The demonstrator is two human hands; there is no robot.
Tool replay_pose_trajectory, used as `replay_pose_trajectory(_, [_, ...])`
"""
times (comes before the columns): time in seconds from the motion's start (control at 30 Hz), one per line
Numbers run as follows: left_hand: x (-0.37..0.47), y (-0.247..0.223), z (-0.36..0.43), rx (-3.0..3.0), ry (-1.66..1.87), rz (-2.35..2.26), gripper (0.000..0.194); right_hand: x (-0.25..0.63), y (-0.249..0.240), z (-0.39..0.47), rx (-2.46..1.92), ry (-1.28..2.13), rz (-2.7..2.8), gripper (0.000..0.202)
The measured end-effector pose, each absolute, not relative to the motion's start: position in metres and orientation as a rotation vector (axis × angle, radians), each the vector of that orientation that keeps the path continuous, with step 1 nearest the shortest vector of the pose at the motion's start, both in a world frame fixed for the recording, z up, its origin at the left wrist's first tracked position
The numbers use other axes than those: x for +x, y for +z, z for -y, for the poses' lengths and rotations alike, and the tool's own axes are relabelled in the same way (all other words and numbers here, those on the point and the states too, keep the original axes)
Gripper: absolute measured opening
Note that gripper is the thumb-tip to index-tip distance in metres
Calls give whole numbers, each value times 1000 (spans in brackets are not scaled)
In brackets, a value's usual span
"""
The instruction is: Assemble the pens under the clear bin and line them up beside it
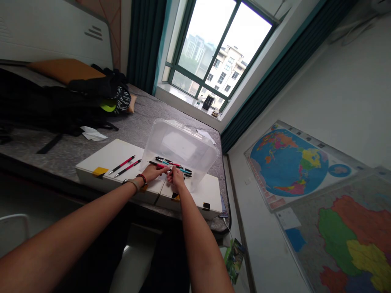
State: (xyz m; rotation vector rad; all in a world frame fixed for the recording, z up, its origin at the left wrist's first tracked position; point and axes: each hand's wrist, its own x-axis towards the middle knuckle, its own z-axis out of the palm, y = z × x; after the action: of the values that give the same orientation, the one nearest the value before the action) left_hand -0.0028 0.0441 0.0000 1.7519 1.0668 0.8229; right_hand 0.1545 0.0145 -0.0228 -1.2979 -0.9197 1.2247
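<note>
evidently both hands are close together near the middle of the frame, over the open mouth of a clear plastic bin (174,136). the left hand (152,173), with bands on its wrist, has its fingers closed around a red and black pen (159,165), which lies slantwise just left of the frame's center. the right hand (177,179) is just beside it, fingers curled in near the pen's right end; whether it grips anything, i cannot tell, as the fingers hide it.

behind the hands, just right of center, a loose group of pens (186,171) in black, blue and red lies in the bin. left of the bin, two red and black pens (122,164) rest side by side on a white box (111,152); a second white box (212,187) is at the lower right of the bin. both boxes stand on a grey mattress (142,101). a crumpled white paper (93,133) lies farther left, near a dark heap of bags (61,103) in the left of the frame.
</note>
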Motion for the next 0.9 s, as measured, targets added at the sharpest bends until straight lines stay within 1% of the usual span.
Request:
replay_pose_trajectory(0.43, [-1, -2, -47, 1718, 864, -1034, 50, 158, -27, -16, -1293, 1264, 989, 54])
replay_pose_trajectory(0.6, [-1, -3, -48, 1723, 869, -1017, 50, 155, -25, -15, -1265, 1236, 1000, 37])
replay_pose_trajectory(0.67, [0, -3, -48, 1710, 868, -1017, 49, 154, -24, -13, -1255, 1202, 1002, 33])
replay_pose_trajectory(0.77, [-1, -3, -49, 1710, 871, -1020, 49, 154, -22, -10, -1261, 1183, 1036, 35])
replay_pose_trajectory(0.9, [-2, -5, -50, 1733, 871, -1006, 48, 154, -22, -11, -1298, 1201, 1062, 47])
